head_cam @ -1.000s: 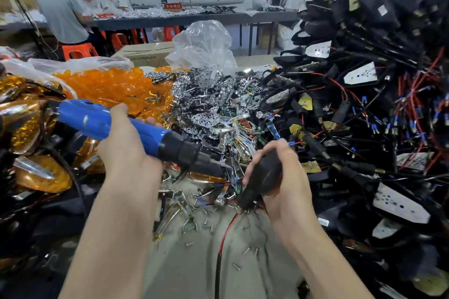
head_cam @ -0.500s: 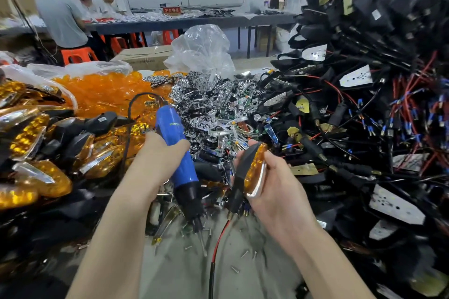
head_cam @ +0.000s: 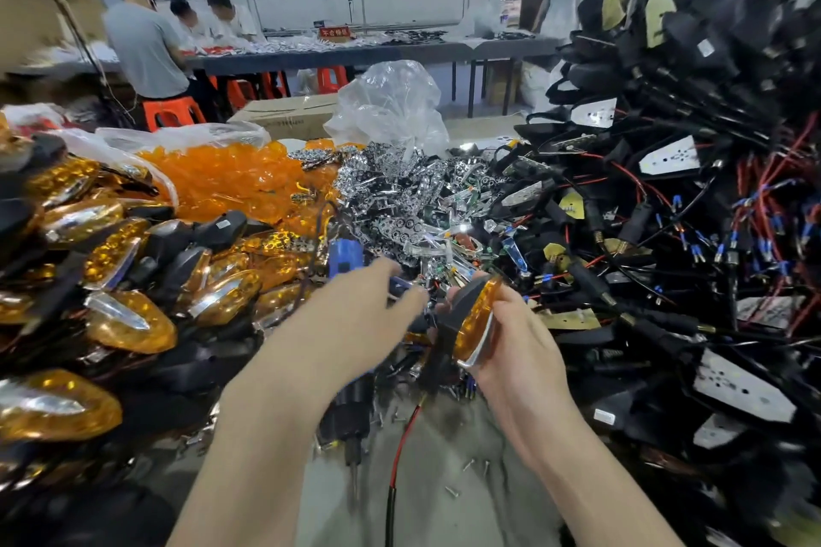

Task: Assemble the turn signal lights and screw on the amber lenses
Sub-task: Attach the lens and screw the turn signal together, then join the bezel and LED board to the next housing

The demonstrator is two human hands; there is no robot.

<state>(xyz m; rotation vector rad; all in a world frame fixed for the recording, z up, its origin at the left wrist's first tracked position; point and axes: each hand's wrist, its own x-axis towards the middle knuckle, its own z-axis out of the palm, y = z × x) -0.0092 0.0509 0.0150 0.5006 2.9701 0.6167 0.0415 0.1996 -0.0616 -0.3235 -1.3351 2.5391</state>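
Over the bench's near edge, the turn signal light is gripped in the right hand and the blue electric screwdriver is clasped bit-down in the left hand, so the amber lens could be cracked by crooked driving.

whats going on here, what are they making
A person is assembling turn signal lights. The right hand holds one light with its amber lens on, while the left hand holds a blue electric screwdriver, bit pointing down. Finished lights are piled on the left, wired black housings on the right.
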